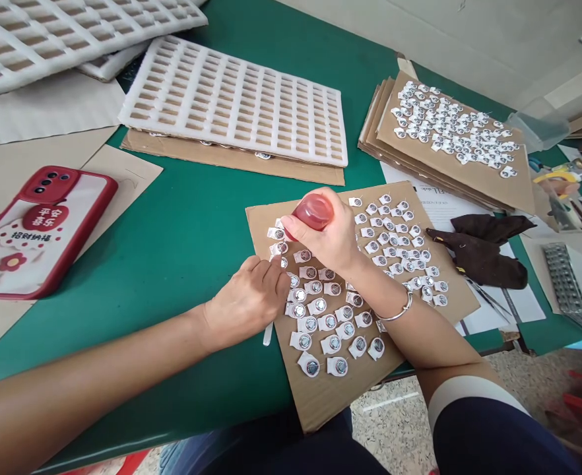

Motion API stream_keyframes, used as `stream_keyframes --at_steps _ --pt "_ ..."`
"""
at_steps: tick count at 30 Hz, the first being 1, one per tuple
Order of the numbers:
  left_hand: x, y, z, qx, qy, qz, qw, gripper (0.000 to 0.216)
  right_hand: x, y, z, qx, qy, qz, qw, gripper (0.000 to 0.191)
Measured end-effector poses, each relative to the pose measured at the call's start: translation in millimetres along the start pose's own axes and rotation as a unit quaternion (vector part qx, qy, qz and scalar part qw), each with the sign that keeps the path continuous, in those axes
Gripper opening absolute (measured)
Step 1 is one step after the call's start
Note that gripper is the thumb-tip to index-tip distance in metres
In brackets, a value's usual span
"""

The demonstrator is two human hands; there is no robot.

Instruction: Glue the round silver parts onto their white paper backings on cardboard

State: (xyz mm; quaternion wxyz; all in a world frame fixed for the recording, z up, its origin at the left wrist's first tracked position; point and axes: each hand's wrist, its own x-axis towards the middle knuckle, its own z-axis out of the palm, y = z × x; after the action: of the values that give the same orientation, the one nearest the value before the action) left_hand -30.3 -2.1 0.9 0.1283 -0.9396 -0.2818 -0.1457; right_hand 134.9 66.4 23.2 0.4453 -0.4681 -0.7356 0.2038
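Note:
My right hand (335,231) is wrapped round a translucent red bottle (315,210), with its rounded end facing up. Its lower end is hidden behind my fingers. My left hand (251,297) is closed, knuckles up, at the left edge of a brown cardboard sheet (315,402). What its fingers hold, if anything, is hidden. Small white tabbed pieces with round metallic centres (338,366) lie in rows over the cardboard, several right beside both hands. From under my left hand a thin white strip (268,334) sticks out onto the green table (182,264).
A phone in a red case (38,231) lies at left. White foam grids (236,99) rest on cardboard behind. A stack of cardboard sheets (385,142) bearing similar pieces stands at back right. Near it are a dark brown cloth item (489,254), tweezers (491,300) and papers.

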Motion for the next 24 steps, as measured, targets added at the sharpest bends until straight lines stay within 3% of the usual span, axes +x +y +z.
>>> stream_keyframes --at_steps 14,20,24 --pt "1 -4 3 -0.033 0.005 -0.018 0.999 0.017 1 -2 0 -0.050 -0.003 -0.036 0.998 0.033" --pt "-1 -16 0 -0.178 -0.004 -0.063 0.982 0.015 8 -14 -5 -0.046 -0.060 -0.024 0.997 0.036" --pt "-3 -22 0 -0.252 0.017 -0.085 0.964 0.011 6 -17 -21 0.024 -0.019 0.023 0.999 0.036"
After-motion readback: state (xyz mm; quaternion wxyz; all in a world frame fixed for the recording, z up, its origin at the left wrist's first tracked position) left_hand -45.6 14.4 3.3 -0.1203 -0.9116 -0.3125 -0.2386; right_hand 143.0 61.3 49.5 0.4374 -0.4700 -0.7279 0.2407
